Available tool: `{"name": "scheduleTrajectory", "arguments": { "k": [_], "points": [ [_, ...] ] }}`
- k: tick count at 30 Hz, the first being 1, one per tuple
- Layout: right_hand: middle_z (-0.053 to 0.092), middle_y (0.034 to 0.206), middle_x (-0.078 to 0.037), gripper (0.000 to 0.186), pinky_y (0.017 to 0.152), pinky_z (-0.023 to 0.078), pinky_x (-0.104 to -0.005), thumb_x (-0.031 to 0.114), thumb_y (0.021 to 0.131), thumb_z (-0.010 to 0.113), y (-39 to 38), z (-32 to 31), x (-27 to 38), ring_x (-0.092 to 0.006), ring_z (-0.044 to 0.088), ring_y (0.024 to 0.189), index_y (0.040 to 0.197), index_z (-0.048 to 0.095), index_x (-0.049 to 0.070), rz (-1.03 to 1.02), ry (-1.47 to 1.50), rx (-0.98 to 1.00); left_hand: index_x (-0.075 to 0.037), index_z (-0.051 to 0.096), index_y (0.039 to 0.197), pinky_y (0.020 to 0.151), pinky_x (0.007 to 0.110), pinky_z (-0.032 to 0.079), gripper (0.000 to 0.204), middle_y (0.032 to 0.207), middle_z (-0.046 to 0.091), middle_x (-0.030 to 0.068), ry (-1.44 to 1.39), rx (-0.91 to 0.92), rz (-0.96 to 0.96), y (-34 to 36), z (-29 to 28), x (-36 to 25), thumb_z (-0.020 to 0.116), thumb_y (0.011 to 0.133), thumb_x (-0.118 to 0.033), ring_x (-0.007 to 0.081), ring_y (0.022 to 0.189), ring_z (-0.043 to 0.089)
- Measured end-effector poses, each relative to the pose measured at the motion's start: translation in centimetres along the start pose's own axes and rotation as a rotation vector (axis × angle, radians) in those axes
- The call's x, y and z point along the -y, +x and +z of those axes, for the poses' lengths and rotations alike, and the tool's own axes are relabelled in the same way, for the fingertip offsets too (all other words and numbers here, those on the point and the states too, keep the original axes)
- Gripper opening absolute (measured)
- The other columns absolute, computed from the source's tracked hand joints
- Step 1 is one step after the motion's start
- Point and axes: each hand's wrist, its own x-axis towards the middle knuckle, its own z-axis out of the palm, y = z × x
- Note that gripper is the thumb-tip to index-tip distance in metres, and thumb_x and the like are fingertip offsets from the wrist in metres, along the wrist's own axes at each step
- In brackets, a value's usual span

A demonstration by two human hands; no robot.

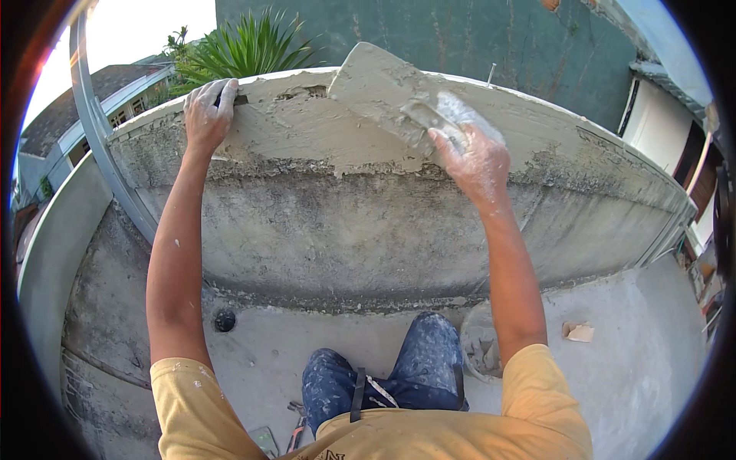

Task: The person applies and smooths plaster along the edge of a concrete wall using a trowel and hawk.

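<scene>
A low concrete wall (345,230) stretches across in front of me, its upper band coated with wet grey plaster (284,130). My right hand (475,153), caked with white, is closed round the handle of a rectangular plastering trowel (376,88). The trowel's blade is smeared with plaster and tilts up to the left, its far corner above the wall's top edge. Whether the blade touches the plaster, I cannot tell. Farther left, my left hand (207,115) grips the top edge of the wall, its fingers bent over it.
A round bucket (479,345) with plaster in it stands by my right knee. Right of it lies a torn cardboard piece (578,331). A drain hole (225,320) opens in the floor on the left. Tools (297,429) lie below. A metal post (103,130) rises at the left.
</scene>
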Motion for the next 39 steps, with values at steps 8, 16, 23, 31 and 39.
{"name": "scheduleTrajectory", "arguments": {
  "k": [8,16,23,31,39],
  "points": [
    [0.064,0.062,-0.017,0.045,0.053,0.051,-0.0379,0.05,0.082,0.068,-5.7,0.7,-1.7,-0.0276,0.066,0.058,0.083,0.069,0.005,-0.101,-0.255,0.393,-0.009,0.072,0.105,0.102,0.041,0.035,0.04,0.111,0.069,0.0099,-0.001,0.011,-0.025,-0.3,-0.9,0.3,0.05,0.096,-0.041,0.0296,0.112,0.057],
    [0.046,0.055,0.002,0.042,0.034,0.03,-0.0239,0.043,0.091,0.066,-3.1,-0.1,-1.4,-0.0064,0.039,0.039,0.08,0.06,0.002,0.916,0.573,-0.213,-0.002,0.067,0.114,0.102,0.044,0.037,0.055,0.116,0.065,0.0186,0.113,0.195,-0.118,1.8,-4.7,6.5,0.037,0.1,-0.045,0.0381,0.114,0.056],
    [0.066,0.092,-0.032,0.071,0.083,0.051,-0.0499,0.052,0.087,0.065,-0.7,10.0,14.0,-0.0401,0.065,0.083,0.098,0.063,-0.018,0.679,0.456,0.095,-0.005,0.068,0.114,0.1,0.044,0.04,0.051,0.118,0.065,0.0188,0.034,0.175,-0.138,0.4,-4.1,8.9,0.034,0.101,-0.041,0.0369,0.113,0.057],
    [0.067,0.079,-0.026,0.048,0.071,0.052,-0.0419,0.044,0.084,0.068,-0.6,11.6,19.0,-0.0344,0.069,0.078,0.085,0.07,-0.004,0.399,0.372,0.449,-0.007,0.067,0.116,0.101,0.042,0.04,0.048,0.119,0.065,0.0159,0.0,0.207,-0.11,0.2,-3.8,10.2,0.034,0.102,-0.039,0.035,0.115,0.057],
    [0.07,0.078,-0.02,0.04,0.07,0.056,-0.0425,0.038,0.087,0.065,6.0,9.0,17.0,-0.0336,0.071,0.073,0.106,0.069,0.003,-0.135,-0.173,0.397,-0.007,0.069,0.113,0.106,0.043,0.036,0.044,0.119,0.066,0.0132,0.02,0.033,-0.023,-0.7,-3.1,10.7,0.043,0.098,-0.039,0.0317,0.119,0.055]
  ]
}}
